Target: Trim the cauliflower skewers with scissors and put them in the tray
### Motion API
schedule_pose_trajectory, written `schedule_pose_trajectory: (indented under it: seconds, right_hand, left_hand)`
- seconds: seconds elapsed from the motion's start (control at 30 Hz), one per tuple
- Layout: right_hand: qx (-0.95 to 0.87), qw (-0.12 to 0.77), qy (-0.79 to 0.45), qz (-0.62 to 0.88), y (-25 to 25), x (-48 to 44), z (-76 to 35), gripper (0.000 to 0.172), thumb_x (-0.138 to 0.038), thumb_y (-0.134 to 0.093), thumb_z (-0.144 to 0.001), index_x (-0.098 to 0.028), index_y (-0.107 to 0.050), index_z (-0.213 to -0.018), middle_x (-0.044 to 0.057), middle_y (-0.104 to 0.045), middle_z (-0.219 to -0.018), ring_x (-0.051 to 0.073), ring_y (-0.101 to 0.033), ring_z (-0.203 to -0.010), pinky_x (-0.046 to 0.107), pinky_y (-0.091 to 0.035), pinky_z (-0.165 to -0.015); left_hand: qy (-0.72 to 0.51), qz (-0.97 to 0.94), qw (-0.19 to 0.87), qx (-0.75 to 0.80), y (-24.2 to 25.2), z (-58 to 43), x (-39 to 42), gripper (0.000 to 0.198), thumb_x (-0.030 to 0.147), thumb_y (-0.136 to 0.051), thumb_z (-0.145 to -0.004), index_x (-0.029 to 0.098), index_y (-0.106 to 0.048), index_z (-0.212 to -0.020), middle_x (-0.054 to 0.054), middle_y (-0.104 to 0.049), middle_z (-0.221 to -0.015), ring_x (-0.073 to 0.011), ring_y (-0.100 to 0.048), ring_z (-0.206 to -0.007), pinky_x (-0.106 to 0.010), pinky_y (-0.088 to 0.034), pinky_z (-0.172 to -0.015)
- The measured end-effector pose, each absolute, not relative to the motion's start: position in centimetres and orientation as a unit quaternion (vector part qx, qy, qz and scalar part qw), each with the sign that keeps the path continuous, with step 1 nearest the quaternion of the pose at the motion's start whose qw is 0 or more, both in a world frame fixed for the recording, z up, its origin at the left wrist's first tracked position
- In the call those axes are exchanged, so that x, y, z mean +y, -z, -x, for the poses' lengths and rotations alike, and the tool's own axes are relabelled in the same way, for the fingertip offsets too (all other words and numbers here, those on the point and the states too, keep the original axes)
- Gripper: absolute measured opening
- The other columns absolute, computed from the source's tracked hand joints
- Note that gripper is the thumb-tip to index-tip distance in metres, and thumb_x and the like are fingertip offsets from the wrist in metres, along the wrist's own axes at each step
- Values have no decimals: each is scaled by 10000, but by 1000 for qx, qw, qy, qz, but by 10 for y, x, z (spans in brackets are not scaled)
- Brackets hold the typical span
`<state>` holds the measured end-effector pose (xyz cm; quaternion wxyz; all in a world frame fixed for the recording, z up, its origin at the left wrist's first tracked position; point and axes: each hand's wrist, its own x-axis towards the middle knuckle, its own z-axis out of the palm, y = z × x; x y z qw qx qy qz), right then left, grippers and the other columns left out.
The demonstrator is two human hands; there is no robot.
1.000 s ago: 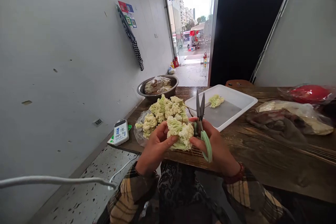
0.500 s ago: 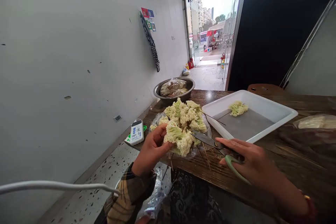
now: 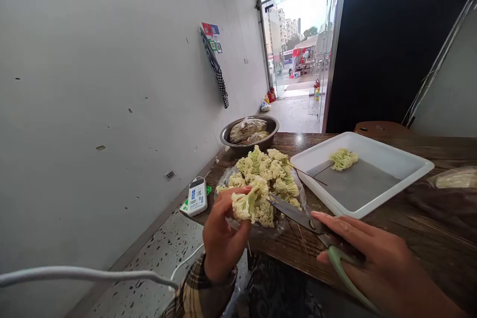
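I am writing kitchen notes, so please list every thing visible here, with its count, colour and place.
cauliflower floret cluster: one, cream-green, held in left hand
heap of cauliflower florets: one, cream-green, on clear plastic, table centre
steel scissors with green plastic handles: one pair, in right hand
rectangular white plastic tray: one, white, right of heap
loose floret: one, cream-green, inside tray
round metal bowl: one, grey, far table end
white box-shaped device: one, table's near-left corner
dark wooden table: one, brown
checkered cloth: one, black-white, hanging on wall
left hand: one, lower centre
right hand: one, lower right
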<state>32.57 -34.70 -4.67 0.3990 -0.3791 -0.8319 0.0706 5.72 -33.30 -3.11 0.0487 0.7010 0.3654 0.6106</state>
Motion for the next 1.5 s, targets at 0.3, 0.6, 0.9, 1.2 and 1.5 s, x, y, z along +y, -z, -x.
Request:
schedule_pose_trajectory:
  seconds: [0.3,0.6,0.9,1.2,1.5]
  right_hand:
    - [-844,371,-42,386,40,-346,-324,497,-293,-579,-899,-257,-492,-1387,56,-716,-1074,174,-716,-814,279,-599,-688]
    - [-845,339,-54,410,26,-341,-329,467,-300,-573,-878,-290,-562,-1345,63,-730,-1056,183,-721,-728,282,-599,-677]
    - [-865,302,-22,401,16,-339,-337,445,-292,-548,-882,-277,-576,-1326,45,-718,-1147,232,-727,-894,282,-607,-660]
    - [-872,316,3,374,11,-338,-337,387,-250,-537,-874,-253,-644,-1246,59,-747,-1066,230,-740,-789,281,-605,-601]
    - [-852,336,-11,401,7,-344,-336,452,-303,-585,-854,-295,-604,-1305,48,-740,-1089,252,-736,-859,275,-605,-602]
  left_hand:
    - [-606,-715,60,343,29,-61,-339,510,26,-631,-765,274,-563,-1205,-74,-682,-1137,-249,-645,-1052,-454,-514,-920]
    - [-610,-695,85,372,32,-61,-342,418,72,-630,-790,270,-600,-1156,-72,-683,-1122,-233,-620,-1056,-432,-500,-925]
    - [-607,-680,144,386,34,-58,-344,429,67,-613,-798,281,-616,-1169,-62,-678,-1131,-228,-618,-1062,-396,-512,-910]
    - [-612,-670,149,393,34,-57,-347,371,121,-640,-796,249,-630,-1143,-83,-691,-1107,-233,-631,-1061,-396,-525,-912]
    - [-621,-657,131,406,35,-56,-347,388,105,-634,-798,263,-626,-1153,-52,-697,-1126,-207,-642,-1053,-362,-540,-899]
